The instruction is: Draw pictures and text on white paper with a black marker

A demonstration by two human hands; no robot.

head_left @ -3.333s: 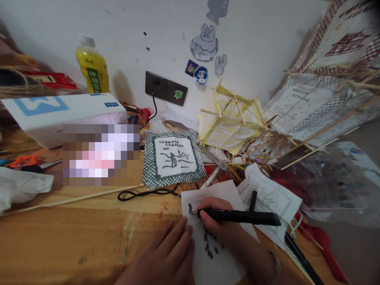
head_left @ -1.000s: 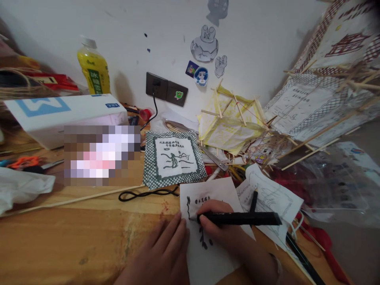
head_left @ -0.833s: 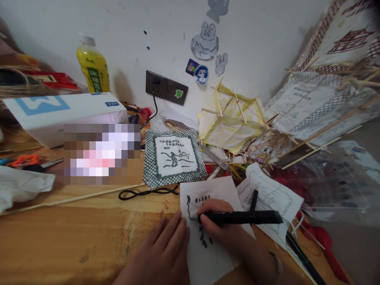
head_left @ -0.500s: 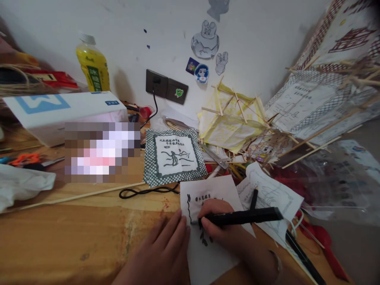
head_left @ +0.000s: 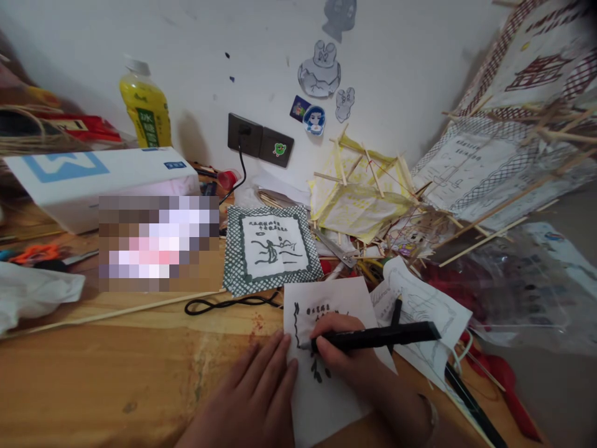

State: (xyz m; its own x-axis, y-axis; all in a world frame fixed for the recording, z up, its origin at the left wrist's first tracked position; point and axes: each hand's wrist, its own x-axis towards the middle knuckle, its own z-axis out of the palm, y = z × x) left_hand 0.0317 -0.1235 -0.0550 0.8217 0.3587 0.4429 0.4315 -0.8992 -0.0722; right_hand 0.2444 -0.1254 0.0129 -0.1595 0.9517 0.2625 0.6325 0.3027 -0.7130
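Note:
A white sheet of paper (head_left: 336,407) lies on the wooden table, with lines of black writing, a wavy line down its left side and leaf-like marks lower down. My right hand (head_left: 349,358) is closed around a thick black marker pen (head_left: 401,335), its tip down at the paper beside the wavy line; the fingers partly cover the tip. Flat on the table and over the sheet's left edge rests my left hand (head_left: 256,389), fingers stretched out. Just behind the sheet is a finished-looking drawing (head_left: 275,239) with a dark cross-hatched border.
Yellow paper on a stick frame (head_left: 359,193) stands behind, near scissors (head_left: 342,252). On the right are a pencil-drawn sheet (head_left: 426,317) and a tall stick-and-paper lantern frame (head_left: 471,162). A white box (head_left: 93,168), a drink bottle (head_left: 145,109) and a black cord (head_left: 209,305) are leftward.
The view has shifted slightly, so the background sits a little lower and further left. Both hands and the marker pen keep nearly the same place on the paper.

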